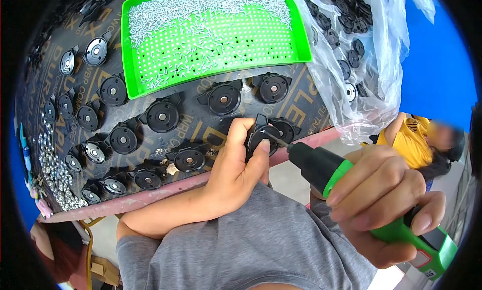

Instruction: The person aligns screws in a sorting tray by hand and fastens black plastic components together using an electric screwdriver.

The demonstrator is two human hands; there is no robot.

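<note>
Discs (224, 99) between left hand (236, 172) and tray (302, 50)

“WBP”, “DURA”, “PLE”, on dark tabletop (200, 128)

Head view, facing forward and down, close.

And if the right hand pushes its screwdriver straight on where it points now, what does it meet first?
The black round part pinched in the left hand. The bit of the screwdriver in the right hand seems at its face already, though depth is hard to judge.
</note>
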